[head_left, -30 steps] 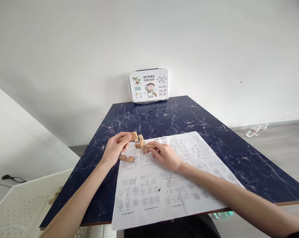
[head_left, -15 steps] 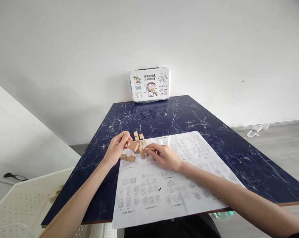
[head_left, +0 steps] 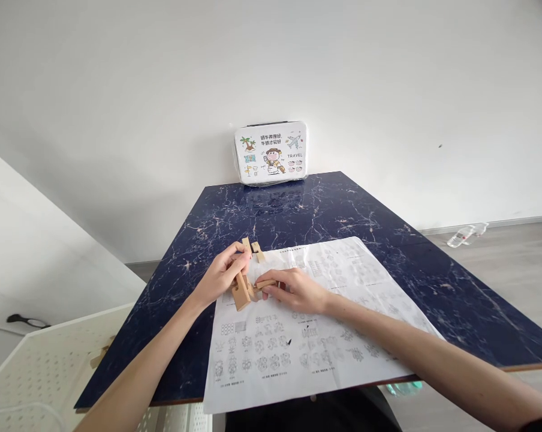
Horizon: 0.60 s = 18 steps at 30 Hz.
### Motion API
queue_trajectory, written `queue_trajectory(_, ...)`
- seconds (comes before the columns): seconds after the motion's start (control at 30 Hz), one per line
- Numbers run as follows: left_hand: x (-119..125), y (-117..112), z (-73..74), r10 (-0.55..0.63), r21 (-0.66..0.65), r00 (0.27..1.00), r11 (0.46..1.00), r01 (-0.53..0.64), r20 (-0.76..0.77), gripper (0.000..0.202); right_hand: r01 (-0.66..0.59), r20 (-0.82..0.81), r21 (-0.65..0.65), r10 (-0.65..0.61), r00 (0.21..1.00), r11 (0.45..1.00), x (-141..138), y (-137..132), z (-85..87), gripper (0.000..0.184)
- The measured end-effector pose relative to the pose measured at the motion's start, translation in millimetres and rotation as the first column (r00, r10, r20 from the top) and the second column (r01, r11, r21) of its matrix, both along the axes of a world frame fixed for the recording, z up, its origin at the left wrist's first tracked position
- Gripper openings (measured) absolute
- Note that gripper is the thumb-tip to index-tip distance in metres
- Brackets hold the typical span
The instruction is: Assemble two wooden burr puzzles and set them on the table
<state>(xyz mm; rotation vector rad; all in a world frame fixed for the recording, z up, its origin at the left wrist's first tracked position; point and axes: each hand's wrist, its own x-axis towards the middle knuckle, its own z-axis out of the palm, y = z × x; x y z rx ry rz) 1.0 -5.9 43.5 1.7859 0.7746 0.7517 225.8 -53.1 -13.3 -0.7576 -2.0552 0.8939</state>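
Notched wooden puzzle pieces [head_left: 241, 295] are between my hands, over the left part of a printed instruction sheet [head_left: 325, 372]. My left hand [head_left: 223, 271] is closed, its fingertips pinching a wooden puzzle piece that slants down toward me. My right hand [head_left: 300, 290] pinches another wooden piece [head_left: 266, 283] between thumb and fingers, its end close to the left one. Whether these pieces interlock or only touch, I cannot tell. Just beyond my left fingertips, more notched wooden pieces [head_left: 259, 253] rest at the sheet's far left edge.
A white case [head_left: 273, 153] with cartoon prints stands against the wall at the back of the dark blue marbled table [head_left: 343, 210]. Left of the table is a cream perforated cart [head_left: 41, 366] with wooden pieces [head_left: 101, 353] in it. Plastic bottles [head_left: 466, 236] lie on the floor at right.
My left hand has turned, and its piece now points down toward me instead of to the right. My right hand has shifted slightly left and nearer with its piece.
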Motion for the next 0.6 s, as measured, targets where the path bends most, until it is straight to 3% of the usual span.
queue_trajectory(0.3, 9.6, -5.1, 2.6, 0.117, 0.024, 0.991, 0.993, -0.118, 0.067, 0.029, 0.013, 0.039, 0.042, -0.014, 0.999, 0.999, -0.5, 1.0, -2.9, 0.025)
queue_trajectory(0.6, 15.9, -7.6, 3.7, 0.160, 0.007, 0.983, 0.987, -0.161, 0.085, 0.029, 0.031, 0.081, 0.100, -0.039, 0.996, 0.995, -1.8, -1.2, -2.4, 0.027)
